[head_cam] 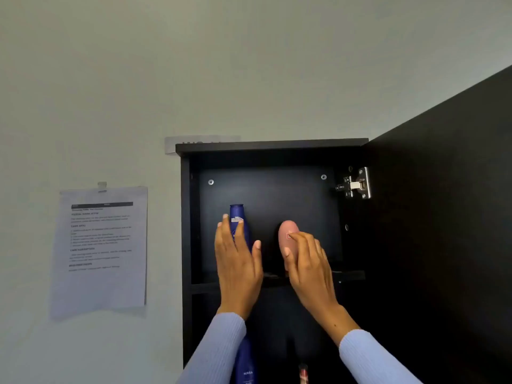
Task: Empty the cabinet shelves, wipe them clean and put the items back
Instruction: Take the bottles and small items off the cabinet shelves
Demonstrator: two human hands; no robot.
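Observation:
A black wall cabinet point(273, 146) hangs open in front of me. On its top shelf point(349, 275) a dark blue lotion bottle point(237, 221) stands upright at the left, and a pink oval bottle point(286, 235) stands to its right. My left hand point(237, 261) reaches around the blue bottle with straight fingers; whether they touch it is unclear. My right hand point(307, 261) has its fingers curled round the pink bottle. On the shelf below, a second blue Nivea bottle point(246, 367) and a small red-capped item point(303, 372) show between my sleeves.
The cabinet door point(443, 203) stands open to the right, held by a metal hinge point(357, 184). A printed sheet point(101, 245) is taped to the pale wall left of the cabinet. A white label point(171, 144) sits behind the cabinet's top edge.

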